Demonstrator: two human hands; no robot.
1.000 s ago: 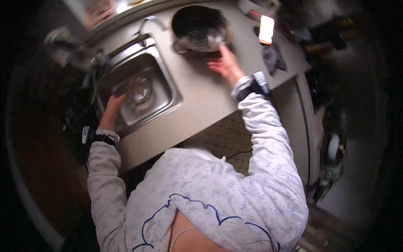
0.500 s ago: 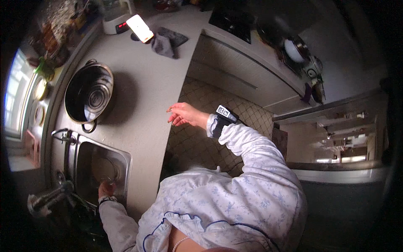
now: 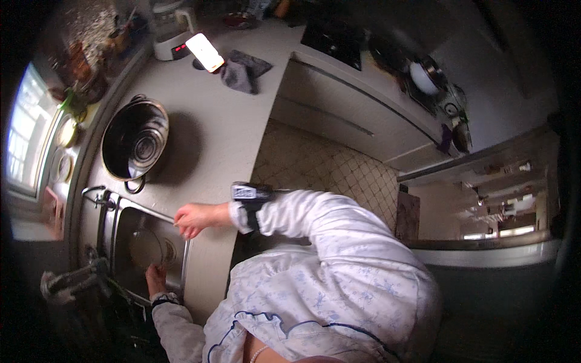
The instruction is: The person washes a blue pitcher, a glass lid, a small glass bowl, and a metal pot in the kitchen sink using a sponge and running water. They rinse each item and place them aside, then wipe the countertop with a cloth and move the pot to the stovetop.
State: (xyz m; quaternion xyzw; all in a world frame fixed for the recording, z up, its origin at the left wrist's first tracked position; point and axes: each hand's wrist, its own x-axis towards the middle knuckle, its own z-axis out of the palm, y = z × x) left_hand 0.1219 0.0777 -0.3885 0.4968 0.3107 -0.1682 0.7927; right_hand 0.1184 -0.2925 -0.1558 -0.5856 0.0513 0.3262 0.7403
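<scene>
My left hand (image 3: 155,278) is down in the steel sink (image 3: 186,257), its fingers closed on the near edge of a round pale dish (image 3: 140,249). The dish looks thin, and its exact kind is too dim to tell. My right hand (image 3: 196,219) hangs over the sink's right rim with nothing visible in it. Its fingers are loosely bent and somewhat apart. Beyond the sink, a large dark two-handled pot (image 3: 115,145) stands uncovered on the counter, and its inside looks bare. The faucet (image 3: 98,196) sits at the sink's far left corner.
On the far counter (image 3: 212,121) are a lit phone (image 3: 206,52), a grey cloth (image 3: 242,71) and a glass-topped appliance (image 3: 171,45). A dish rack (image 3: 75,281) stands left of the sink. Jars line the windowsill. A stove (image 3: 331,39) and pans are at the far right.
My right hand has swung left and nearer, from beside the counter edge to over the sink's rim. My left hand stays in the sink with the dish. The view has shifted slightly.
</scene>
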